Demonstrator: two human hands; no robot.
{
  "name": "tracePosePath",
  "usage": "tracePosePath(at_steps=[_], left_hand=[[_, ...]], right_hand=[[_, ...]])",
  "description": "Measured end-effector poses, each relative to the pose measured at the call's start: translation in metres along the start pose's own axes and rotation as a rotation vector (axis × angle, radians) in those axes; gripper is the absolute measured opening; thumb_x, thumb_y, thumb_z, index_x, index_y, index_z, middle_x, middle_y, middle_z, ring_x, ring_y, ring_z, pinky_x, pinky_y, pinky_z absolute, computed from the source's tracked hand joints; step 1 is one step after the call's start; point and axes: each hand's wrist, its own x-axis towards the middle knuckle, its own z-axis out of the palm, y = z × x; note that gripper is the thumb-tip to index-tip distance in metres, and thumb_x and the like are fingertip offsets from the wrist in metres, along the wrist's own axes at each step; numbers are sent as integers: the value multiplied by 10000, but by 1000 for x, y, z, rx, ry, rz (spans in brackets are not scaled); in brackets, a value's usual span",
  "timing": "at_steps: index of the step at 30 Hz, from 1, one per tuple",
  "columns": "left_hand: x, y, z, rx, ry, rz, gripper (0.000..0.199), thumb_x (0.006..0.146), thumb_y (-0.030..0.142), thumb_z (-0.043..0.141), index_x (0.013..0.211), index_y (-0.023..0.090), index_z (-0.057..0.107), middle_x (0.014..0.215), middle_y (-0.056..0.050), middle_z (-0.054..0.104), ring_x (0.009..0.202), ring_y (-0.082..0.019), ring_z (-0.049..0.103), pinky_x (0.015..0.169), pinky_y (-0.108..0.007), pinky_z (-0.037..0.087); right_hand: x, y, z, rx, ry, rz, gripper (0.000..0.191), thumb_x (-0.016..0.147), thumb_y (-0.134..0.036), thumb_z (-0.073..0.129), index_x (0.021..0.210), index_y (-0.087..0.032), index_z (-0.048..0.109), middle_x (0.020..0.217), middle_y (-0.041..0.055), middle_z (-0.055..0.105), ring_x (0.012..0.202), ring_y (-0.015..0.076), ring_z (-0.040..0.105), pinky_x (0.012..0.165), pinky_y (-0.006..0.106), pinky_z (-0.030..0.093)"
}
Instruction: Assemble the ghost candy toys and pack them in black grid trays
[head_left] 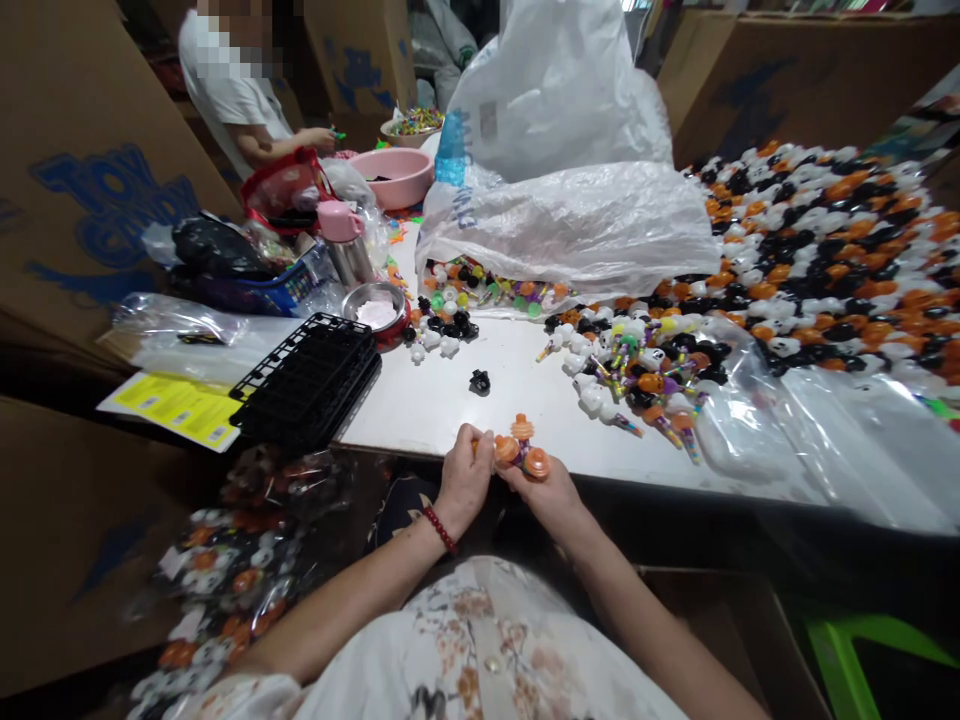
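Near the table's front edge, my left hand (463, 482) is closed, with a bit of orange showing at its fingers. My right hand (553, 497) is closed around several small toys with round orange pumpkin tops (536, 462) and colourful stems. The two hands almost touch, and one orange top sits between them. A small black piece (480, 381) lies on the white table (420, 400) beyond my hands. To the right is a pile of similar toys with multicoloured tubes (649, 382) and white, black and orange heads.
Stacked black plastic racks (307, 380) and a metal bowl of white powder (375, 308) stand left. A white plastic sack (570, 220) lies at the back, beside a large heap of orange, black and white pieces (832, 250). Another person (247, 110) works at the far left.
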Motion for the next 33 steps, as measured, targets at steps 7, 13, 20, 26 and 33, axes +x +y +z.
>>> tracePosePath(at_steps=[7,13,20,26,33], left_hand=[[38,-13,-6,7,-33,4,367,936,564,395,1002,215,487,773,7,560,560,-105,476,559,-242,404],[88,-6,1,572,117,366,392,850,393,642,1178,213,526,1167,-119,503,1038,-233,519,903,-391,450],[113,-7,16,534,37,365,194,869,215,553,1061,203,585,1024,-94,544,1034,-238,522,957,-402,416],[84,-4,-5,-399,-212,-143,272,798,373,639,972,181,554,885,-38,622,716,-116,552,584,-200,413],[51,8,-21,-519,-238,-179,316,788,435,629,887,136,662,764,-29,597,569,-72,456,436,-172,258]], right_hand=[[64,-18,-83,-183,426,-28,452,777,-595,590,775,-152,681,667,60,621,621,193,536,584,309,423],[101,-20,-125,-398,615,-174,360,792,-461,580,984,-164,646,978,150,681,871,279,601,743,388,475],[63,6,-36,306,60,20,468,711,-587,706,893,-163,627,838,73,689,592,130,527,475,233,370],[45,11,-29,428,-47,121,440,658,-545,785,713,-169,561,548,-69,423,471,63,288,439,221,176],[31,-5,-28,233,-27,16,416,696,-557,757,732,-176,593,593,-60,424,553,91,329,521,237,258]])
